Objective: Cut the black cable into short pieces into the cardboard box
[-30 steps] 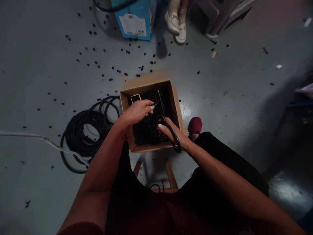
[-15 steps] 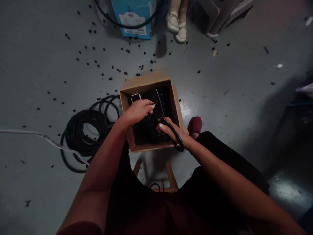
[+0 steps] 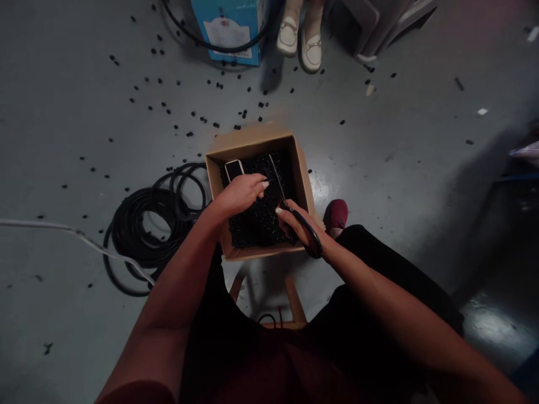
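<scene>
A cardboard box (image 3: 249,145) stands between my knees, with many small black pieces (image 3: 255,227) inside. My left hand (image 3: 242,192) is over its left half, fingertips pinched on a thin black strip (image 3: 269,180) whose far end points towards the blades. In my right hand (image 3: 298,220), at the box's near right side, is a pair of scissors (image 3: 275,173), blades pointing away from me and handle loop beside the wrist. Whether the blades are parted is hard to see. A phone-like device (image 3: 234,169) with a pale rim lies on the pieces, just beyond my left hand.
Coiled black cable or hose (image 3: 145,224) lies on the floor at left, near a pale cord (image 3: 76,231). Black bits are scattered beyond the box. Farther off are a blue carton (image 3: 229,33), another person's pale shoes (image 3: 311,53) and a grey plastic stool (image 3: 370,33).
My left hand has shifted slightly right, and less of the strip shows beyond its fingertips. My right hand has turned a little with the scissors. The other person's shoes have moved apart.
</scene>
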Available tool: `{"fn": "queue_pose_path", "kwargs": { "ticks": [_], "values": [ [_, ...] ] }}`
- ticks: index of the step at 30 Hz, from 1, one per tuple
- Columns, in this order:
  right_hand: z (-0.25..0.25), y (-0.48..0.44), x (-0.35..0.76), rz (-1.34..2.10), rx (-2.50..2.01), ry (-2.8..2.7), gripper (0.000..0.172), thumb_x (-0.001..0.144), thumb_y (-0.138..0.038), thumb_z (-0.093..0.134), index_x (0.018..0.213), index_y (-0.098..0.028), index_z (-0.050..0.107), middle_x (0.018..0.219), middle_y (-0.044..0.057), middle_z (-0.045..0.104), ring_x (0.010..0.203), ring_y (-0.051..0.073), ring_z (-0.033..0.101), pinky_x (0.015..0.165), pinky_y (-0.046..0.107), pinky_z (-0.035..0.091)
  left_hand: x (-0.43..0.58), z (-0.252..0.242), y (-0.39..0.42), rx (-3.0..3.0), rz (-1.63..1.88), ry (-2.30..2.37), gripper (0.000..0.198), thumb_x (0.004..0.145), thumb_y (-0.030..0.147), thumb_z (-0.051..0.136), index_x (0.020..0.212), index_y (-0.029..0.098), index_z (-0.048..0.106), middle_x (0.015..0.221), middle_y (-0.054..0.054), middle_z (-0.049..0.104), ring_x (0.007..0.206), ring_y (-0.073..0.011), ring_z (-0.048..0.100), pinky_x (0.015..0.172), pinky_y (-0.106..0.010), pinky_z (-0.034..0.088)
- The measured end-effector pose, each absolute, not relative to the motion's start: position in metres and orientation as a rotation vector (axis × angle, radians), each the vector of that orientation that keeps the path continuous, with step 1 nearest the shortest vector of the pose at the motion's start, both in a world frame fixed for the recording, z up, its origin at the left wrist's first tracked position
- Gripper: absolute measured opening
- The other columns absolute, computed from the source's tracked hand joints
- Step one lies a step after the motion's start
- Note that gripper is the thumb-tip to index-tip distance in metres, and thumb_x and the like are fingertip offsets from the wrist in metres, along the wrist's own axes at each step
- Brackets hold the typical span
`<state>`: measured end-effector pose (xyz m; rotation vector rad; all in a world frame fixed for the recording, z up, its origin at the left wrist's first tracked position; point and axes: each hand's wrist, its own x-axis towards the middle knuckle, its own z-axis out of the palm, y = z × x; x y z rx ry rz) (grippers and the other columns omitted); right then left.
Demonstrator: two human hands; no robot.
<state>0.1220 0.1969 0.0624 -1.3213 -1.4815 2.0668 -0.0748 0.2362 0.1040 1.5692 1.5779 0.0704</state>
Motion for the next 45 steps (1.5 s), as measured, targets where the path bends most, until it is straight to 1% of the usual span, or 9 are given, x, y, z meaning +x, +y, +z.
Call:
{"fn": "queue_pose_path", "kwargs": {
  "ticks": [4, 7, 12, 17, 21, 27, 34, 41, 45],
  "values": [
    [0.06, 0.199, 0.123, 2.052, -1.362, -1.407, 0.026, 0.087, -0.047, 0.05, 0.087, -0.022, 0.043, 0.063, -0.006, 0.043, 0.053, 0.011, 0.042, 0.049, 0.023, 0.037, -0.078, 0.103, 0.234, 1.543, 0.071, 1.576, 0.035, 0.091, 0.033, 0.04, 0.107, 0.015, 0.065, 0.083, -0.005, 0.069, 0.075, -0.0147, 0.063, 0.073, -0.026, 0.048],
    [0.058, 0.201, 0.124, 2.078, -1.387, -1.329, 0.023, 0.085, -0.044, 0.052, 0.087, -0.023, 0.042, 0.063, -0.007, 0.042, 0.05, 0.01, 0.041, 0.046, 0.023, 0.036, -0.083, 0.103, 0.234, 1.595, 0.002, 1.571, 0.035, 0.092, 0.035, 0.039, 0.098, 0.015, 0.066, 0.081, -0.005, 0.068, 0.076, -0.0165, 0.063, 0.073, -0.027, 0.048],
    [0.05, 0.192, 0.121, 2.181, -1.42, -1.223, 0.022, 0.08, -0.041, 0.054, 0.086, -0.023, 0.042, 0.061, -0.008, 0.04, 0.047, 0.008, 0.039, 0.042, 0.02, 0.035, -0.087, 0.1, 0.234, 1.764, -0.253, 1.551, 0.032, 0.093, 0.032, 0.04, 0.089, 0.016, 0.067, 0.085, -0.009, 0.069, 0.084, -0.0199, 0.064, 0.077, -0.027, 0.046],
    [0.04, 0.174, 0.111, 2.322, -1.489, -1.037, 0.023, 0.078, -0.04, 0.055, 0.085, -0.024, 0.04, 0.058, -0.01, 0.037, 0.042, 0.007, 0.035, 0.036, 0.018, 0.031, -0.082, 0.097, 0.231, 1.729, -0.57, 1.592, 0.032, 0.093, 0.033, 0.042, 0.094, 0.015, 0.069, 0.095, -0.013, 0.071, 0.09, -0.0233, 0.066, 0.077, -0.029, 0.046],
    [0.034, 0.165, 0.106, 2.348, -1.538, -0.964, 0.025, 0.077, -0.039, 0.057, 0.083, -0.023, 0.039, 0.054, -0.011, 0.036, 0.037, 0.005, 0.032, 0.032, 0.016, 0.025, -0.078, 0.092, 0.23, 1.691, -0.634, 1.63, 0.032, 0.092, 0.034, 0.045, 0.096, 0.015, 0.07, 0.097, -0.015, 0.071, 0.092, -0.0249, 0.066, 0.078, -0.03, 0.047],
    [0.027, 0.164, 0.107, 2.38, -1.586, -0.915, 0.027, 0.082, -0.042, 0.058, 0.084, -0.023, 0.04, 0.055, -0.009, 0.048, 0.036, 0.007, 0.039, 0.032, 0.017, 0.033, -0.084, 0.086, 0.23, 1.692, -0.58, 1.645, 0.027, 0.09, 0.035, 0.05, 0.093, 0.017, 0.071, 0.094, -0.013, 0.072, 0.093, -0.0237, 0.066, 0.08, -0.029, 0.047],
    [0.039, 0.177, 0.106, 2.438, -1.564, -0.779, 0.04, 0.092, -0.061, 0.045, 0.107, -0.023, 0.049, 0.07, 0.0, 0.064, 0.049, 0.012, 0.058, 0.043, 0.021, 0.046, -0.098, 0.102, 0.234, 1.729, -0.482, 1.793, 0.033, 0.095, 0.033, 0.042, 0.104, 0.016, 0.068, 0.106, -0.012, 0.071, 0.098, -0.0232, 0.065, 0.084, -0.029, 0.047],
    [0.048, 0.183, 0.106, 2.298, -1.559, -1.043, 0.029, 0.091, -0.047, 0.056, 0.106, -0.022, 0.054, 0.096, 0.004, 0.066, 0.077, 0.013, 0.065, 0.066, 0.023, 0.051, -0.095, 0.108, 0.238, 1.773, -0.413, 1.847, 0.034, 0.096, 0.031, 0.037, 0.109, 0.017, 0.066, 0.11, -0.011, 0.07, 0.101, -0.0228, 0.065, 0.085, -0.028, 0.045],
    [0.049, 0.182, 0.106, 2.315, -1.508, -1.098, 0.032, 0.09, -0.047, 0.056, 0.109, -0.021, 0.053, 0.102, 0.006, 0.065, 0.087, 0.015, 0.065, 0.074, 0.025, 0.05, -0.089, 0.108, 0.238, 1.803, -0.416, 1.763, 0.037, 0.097, 0.032, 0.034, 0.108, 0.015, 0.065, 0.107, -0.011, 0.07, 0.097, -0.022, 0.065, 0.081, -0.027, 0.045]
  ]
}}
